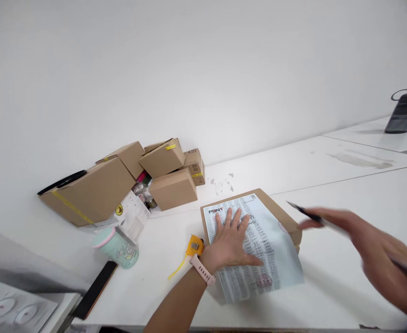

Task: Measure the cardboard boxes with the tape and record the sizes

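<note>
My left hand (230, 238) lies flat with fingers spread on a printed paper sheet (276, 263) marked "PONY". The sheet covers most of a cardboard box (276, 208) and hangs over its near edge. To the right of the box, my right hand (373, 245) is blurred and closed around a slim dark pen (310, 215), its pointed tip toward the upper left. A yellow tape measure (194, 245), with a short piece of tape pulled out, sits beside my left wrist.
Several cardboard boxes (173, 189) are piled against the wall at the left. Before them are a mint-green cup (118, 249), a paper leaflet (134, 217) and a dark flat object (97, 289). A dark bottle (405, 111) stands far right on the white table (356, 199).
</note>
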The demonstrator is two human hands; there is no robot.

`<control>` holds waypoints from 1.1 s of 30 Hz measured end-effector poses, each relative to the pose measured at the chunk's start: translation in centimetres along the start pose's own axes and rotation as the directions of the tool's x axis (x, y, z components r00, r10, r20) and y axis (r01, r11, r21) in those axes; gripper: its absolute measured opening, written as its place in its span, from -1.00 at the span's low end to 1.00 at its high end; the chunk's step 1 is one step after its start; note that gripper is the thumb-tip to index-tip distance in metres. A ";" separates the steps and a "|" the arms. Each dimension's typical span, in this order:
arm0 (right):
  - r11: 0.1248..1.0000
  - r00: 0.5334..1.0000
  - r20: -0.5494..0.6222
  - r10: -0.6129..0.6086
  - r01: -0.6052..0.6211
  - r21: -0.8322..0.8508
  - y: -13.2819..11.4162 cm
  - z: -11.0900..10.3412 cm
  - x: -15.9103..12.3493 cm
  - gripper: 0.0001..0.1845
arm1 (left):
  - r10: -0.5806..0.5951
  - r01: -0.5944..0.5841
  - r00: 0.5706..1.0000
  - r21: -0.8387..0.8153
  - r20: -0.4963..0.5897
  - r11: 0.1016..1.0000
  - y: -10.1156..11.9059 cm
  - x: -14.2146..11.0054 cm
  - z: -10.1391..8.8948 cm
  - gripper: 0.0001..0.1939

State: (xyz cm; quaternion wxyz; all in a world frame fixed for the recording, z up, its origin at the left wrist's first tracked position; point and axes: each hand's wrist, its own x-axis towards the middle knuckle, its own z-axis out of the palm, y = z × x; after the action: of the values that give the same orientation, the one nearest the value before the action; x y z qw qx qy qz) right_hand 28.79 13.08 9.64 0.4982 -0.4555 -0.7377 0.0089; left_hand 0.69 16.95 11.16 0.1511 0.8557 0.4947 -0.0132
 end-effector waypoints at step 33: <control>0.903 0.823 0.521 0.227 -0.377 0.203 5.4 16.2 13.6 -0.56 | -0.134 0.134 0.991 -0.028 0.001 0.991 0.8 0.4 1.2 0.19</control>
State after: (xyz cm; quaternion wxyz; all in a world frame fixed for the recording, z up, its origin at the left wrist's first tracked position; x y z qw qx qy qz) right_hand 19.18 32.60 8.84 0.3519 -0.4705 -0.7461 0.3133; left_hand 1.71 16.60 10.13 0.1615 0.8183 0.5514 -0.0161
